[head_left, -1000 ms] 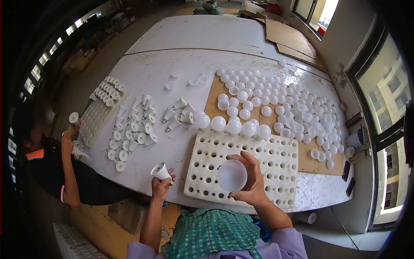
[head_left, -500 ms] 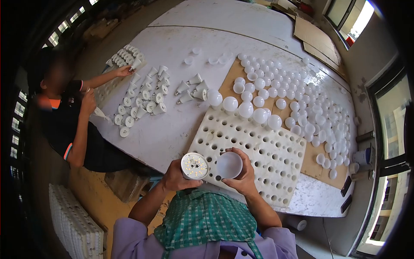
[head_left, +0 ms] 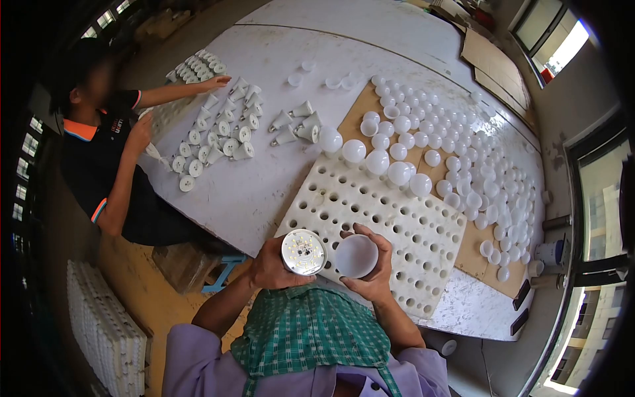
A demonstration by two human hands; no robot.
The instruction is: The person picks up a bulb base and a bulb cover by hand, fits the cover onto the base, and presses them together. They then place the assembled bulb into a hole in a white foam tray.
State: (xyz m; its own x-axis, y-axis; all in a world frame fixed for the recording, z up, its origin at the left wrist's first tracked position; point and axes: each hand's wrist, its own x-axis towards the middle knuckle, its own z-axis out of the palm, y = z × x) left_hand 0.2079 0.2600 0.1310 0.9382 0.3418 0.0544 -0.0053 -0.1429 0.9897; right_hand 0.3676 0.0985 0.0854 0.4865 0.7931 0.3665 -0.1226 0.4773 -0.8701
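Note:
My left hand (head_left: 270, 266) is closed round an LED bulb base (head_left: 303, 252), whose round face with small yellow LEDs and a dark centre is turned up. In my right hand (head_left: 378, 272) is a white bulb cover (head_left: 356, 256), gripped by its sides with the hollow opening facing me. The two parts are side by side, close but apart, over the near edge of a white foam tray (head_left: 403, 225) full of round holes. Several finished-looking round bulbs (head_left: 377, 162) stand along the tray's far edge.
Many white covers (head_left: 486, 178) lie on brown cardboard (head_left: 360, 109) to the right. Bulb bases (head_left: 225, 147) stand in rows at the left, several more (head_left: 296, 126) lying nearby. A co-worker (head_left: 109, 152) reaches over the table from the left. Stacked foam trays (head_left: 106, 331) stand on the floor.
The base and cover have tilted slightly in my hands, still apart. The co-worker's outstretched hand has let go of a bulb base and moved slightly right. My view has shifted a little.

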